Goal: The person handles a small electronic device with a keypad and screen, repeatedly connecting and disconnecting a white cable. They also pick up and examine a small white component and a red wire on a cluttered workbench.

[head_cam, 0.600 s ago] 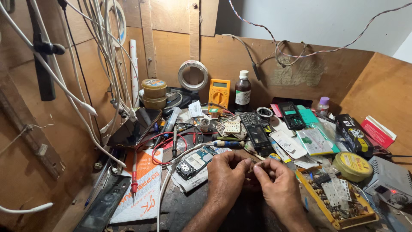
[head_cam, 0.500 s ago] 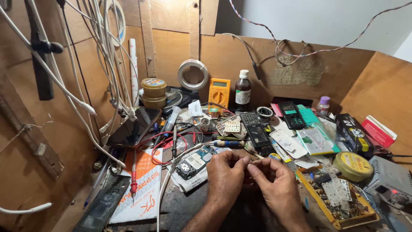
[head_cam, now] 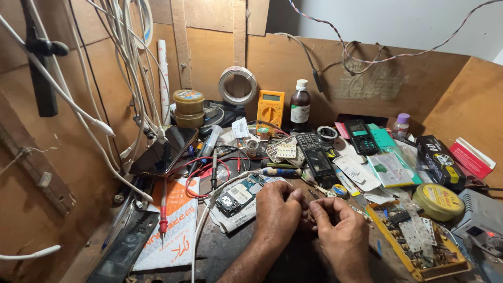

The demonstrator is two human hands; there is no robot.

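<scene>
My left hand (head_cam: 276, 212) and my right hand (head_cam: 338, 230) meet fingertip to fingertip low in the middle of a cluttered wooden workbench. Both pinch something very small between them; it is too small to make out. Just left of my left hand lies a phone circuit board (head_cam: 238, 195) on paper. A blue-handled screwdriver (head_cam: 280, 171) lies just beyond my hands. A dark keypad phone (head_cam: 319, 160) rests behind my right hand.
A yellow multimeter (head_cam: 271, 107), a brown bottle (head_cam: 300, 107) and a wire coil (head_cam: 237, 85) stand at the back. A yellow parts tray (head_cam: 414, 246) sits at right, a smartphone (head_cam: 163, 152) and red probe leads (head_cam: 163, 209) at left. White cables hang along the left wall.
My hands have shifted slightly, fingertips still pressed together over the small item. Nothing else on the bench has moved.
</scene>
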